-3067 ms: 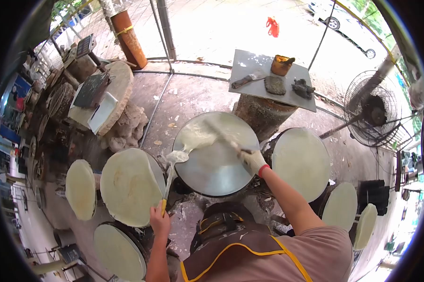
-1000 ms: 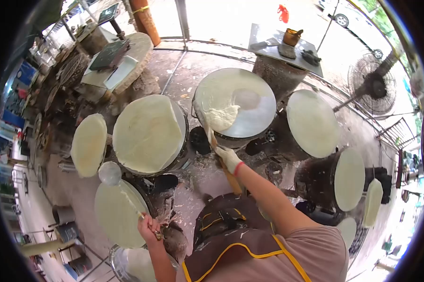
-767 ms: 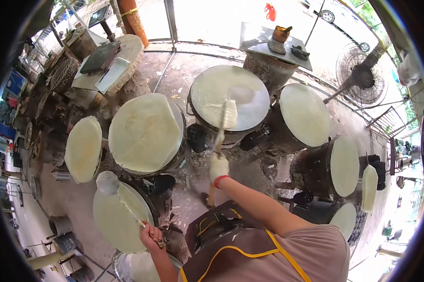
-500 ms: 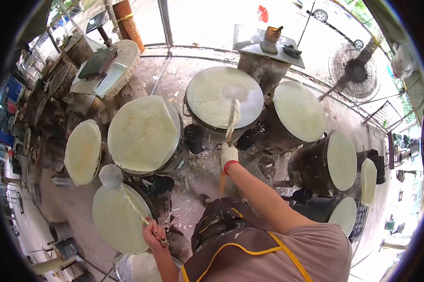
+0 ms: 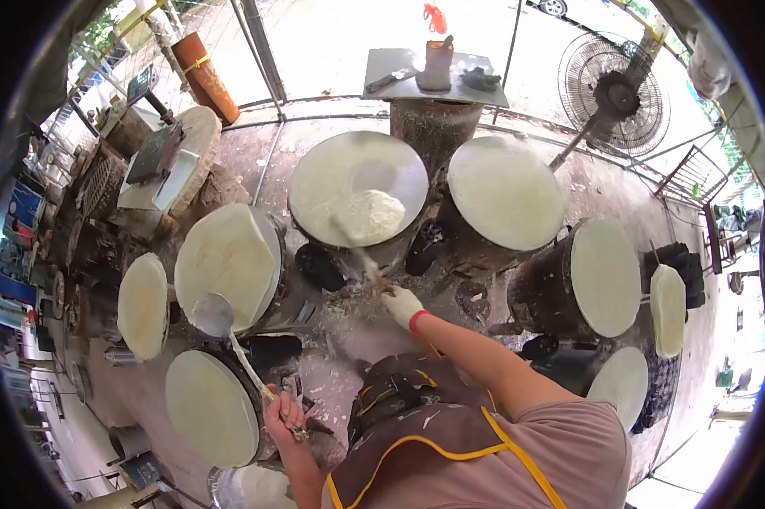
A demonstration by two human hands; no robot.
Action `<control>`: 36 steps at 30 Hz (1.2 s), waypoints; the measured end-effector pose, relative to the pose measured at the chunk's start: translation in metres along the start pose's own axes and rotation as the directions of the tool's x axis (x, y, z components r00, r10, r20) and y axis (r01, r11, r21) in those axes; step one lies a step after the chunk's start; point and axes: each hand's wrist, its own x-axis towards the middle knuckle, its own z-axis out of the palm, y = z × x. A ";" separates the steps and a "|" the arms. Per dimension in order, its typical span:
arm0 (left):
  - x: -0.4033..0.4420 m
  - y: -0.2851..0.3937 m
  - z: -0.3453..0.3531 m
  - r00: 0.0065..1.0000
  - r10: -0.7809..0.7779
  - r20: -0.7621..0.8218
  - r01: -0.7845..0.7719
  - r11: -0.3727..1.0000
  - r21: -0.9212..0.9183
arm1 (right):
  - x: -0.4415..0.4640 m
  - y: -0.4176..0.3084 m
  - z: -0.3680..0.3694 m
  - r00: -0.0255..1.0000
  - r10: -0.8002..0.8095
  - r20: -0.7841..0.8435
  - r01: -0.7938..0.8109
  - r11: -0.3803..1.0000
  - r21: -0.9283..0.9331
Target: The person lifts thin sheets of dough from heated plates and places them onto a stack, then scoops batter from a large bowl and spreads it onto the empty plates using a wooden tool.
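My right hand (image 5: 403, 307), in a whitish glove with a red band at the wrist, is closed around the handle of a batter-coated spatula (image 5: 365, 261). The spatula's blade, blurred by motion, is at the near edge of the round central griddle (image 5: 420, 199). Pale batter (image 5: 327, 174) covers much of that griddle, with a thicker mound (image 5: 374, 219) near its front. My bare left hand (image 5: 285, 414) grips a long-handled ladle (image 5: 214, 314), whose bowl hangs over the front edge of the flatbread (image 5: 225, 259) on the left griddle.
More batter-covered griddles stand around me, including the right-rear one (image 5: 505, 191) and the right one (image 5: 607, 280). A pail (image 5: 259, 489) of whitish material sits at lower left. A fan (image 5: 616, 93) and a small table (image 5: 391, 64) with a pot (image 5: 437, 64) stand behind.
The spatula has swung from upright over the central griddle to its near-left edge, and the batter is gathered into a mound. The ladle bowl has shifted toward the left flatbread. My view has turned slightly.
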 end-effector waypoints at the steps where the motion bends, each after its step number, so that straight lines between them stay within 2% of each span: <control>1: -0.001 -0.009 0.009 1.000 -0.014 0.003 0.014 1.000 -0.026 | 0.013 0.014 -0.015 0.998 0.034 -0.048 -0.031 0.997 0.064; 2: -0.003 -0.018 0.018 0.999 -0.032 0.002 0.032 0.998 -0.050 | 0.021 0.025 -0.032 0.993 0.077 -0.090 -0.065 0.989 0.130; 5: -0.004 -0.044 0.051 0.999 -0.025 0.036 0.027 0.997 -0.068 | 0.051 0.020 -0.084 0.994 0.091 -0.054 -0.079 0.980 0.181; 6: -0.003 -0.054 0.061 0.999 -0.027 0.046 0.031 0.996 -0.080 | 0.051 0.027 -0.092 0.996 -0.084 -0.002 0.084 0.996 -0.010; 7: -0.002 -0.063 0.070 0.998 -0.031 0.055 0.036 0.995 -0.088 | 0.046 0.037 -0.097 0.967 -0.243 0.082 0.254 0.949 -0.186; 8: -0.002 -0.071 0.079 0.997 -0.033 0.065 0.039 0.995 -0.097 | 0.045 0.045 -0.106 0.906 -0.379 0.189 0.422 0.841 -0.338; 11: -0.001 -0.095 0.105 0.991 -0.027 0.132 0.040 0.994 -0.098 | 0.109 0.103 -0.118 0.692 -0.701 0.171 0.627 0.467 -0.623; 12: 0.000 -0.102 0.110 0.993 -0.039 0.114 0.050 0.994 -0.095 | 0.124 0.069 -0.130 0.969 -0.239 -0.057 0.220 0.947 -0.234; 13: 0.001 -0.108 0.113 0.994 -0.054 0.095 0.063 0.994 -0.090 | 0.121 0.032 -0.153 0.974 -0.226 0.003 0.219 0.940 -0.261; 15: 0.002 -0.113 0.121 0.995 -0.066 0.072 0.070 0.996 -0.054 | 0.126 0.016 -0.157 0.965 -0.263 0.013 0.260 0.946 -0.193; 17: 0.003 -0.119 0.129 0.996 -0.056 0.064 0.057 0.998 -0.008 | 0.080 0.009 -0.179 0.846 -0.397 0.356 0.516 0.775 -0.364; 18: 0.004 -0.120 0.131 0.996 -0.062 0.067 0.064 0.998 -0.025 | 0.076 0.038 -0.169 0.836 -0.380 0.397 0.490 0.841 -0.229; 19: 0.007 -0.120 0.131 0.995 -0.068 0.071 0.071 0.997 -0.042 | 0.054 0.044 -0.178 0.836 -0.283 0.470 0.397 0.903 -0.164; 20: 0.011 -0.120 0.132 0.994 -0.072 0.076 0.077 0.995 -0.061 | 0.051 0.071 -0.172 0.847 -0.219 0.484 0.349 0.916 -0.197; 21: 0.015 -0.120 0.131 0.994 -0.070 0.086 0.074 0.996 -0.045 | 0.043 0.086 -0.173 0.887 -0.250 0.389 0.333 0.929 -0.161; 23: 0.022 -0.117 0.127 0.991 -0.076 0.107 0.077 0.997 -0.007 | 0.066 0.088 -0.171 0.979 -0.186 0.079 0.200 0.955 -0.220; 25: 0.029 -0.113 0.126 0.994 -0.084 0.063 0.083 0.996 0.015 | 0.113 0.039 -0.185 0.991 -0.111 -0.078 0.088 0.963 -0.254; 27: 0.037 -0.110 0.126 0.993 -0.102 0.056 0.101 0.995 0.017 | 0.179 0.009 -0.179 0.968 -0.149 -0.201 0.099 0.966 -0.240; 29: 0.043 -0.104 0.125 0.987 -0.138 0.082 0.138 0.990 0.012 | 0.201 -0.016 -0.174 0.958 -0.215 -0.191 0.167 0.957 -0.239; 32: 0.050 -0.103 0.122 0.974 -0.203 0.096 0.196 0.977 0.080 | 0.211 0.021 -0.135 0.974 -0.226 0.023 0.224 0.941 -0.253; 33: 0.052 -0.102 0.119 0.963 -0.249 0.100 0.244 0.968 0.057 | 0.193 0.046 -0.124 0.882 -0.470 -0.029 0.462 0.876 -0.135; 34: 0.054 -0.102 0.115 0.951 -0.293 0.104 0.291 0.956 0.032 | 0.137 0.014 -0.143 0.953 -0.301 -0.047 0.304 0.949 0.085; 35: 0.057 -0.102 0.111 0.936 -0.333 0.111 0.334 0.942 0.004 | 0.120 0.019 -0.139 0.992 -0.111 -0.061 0.125 0.942 0.313; 36: 0.060 -0.103 0.105 0.924 -0.371 0.091 0.372 0.928 0.005 | 0.112 0.012 -0.133 0.987 0.087 -0.132 -0.008 0.861 0.508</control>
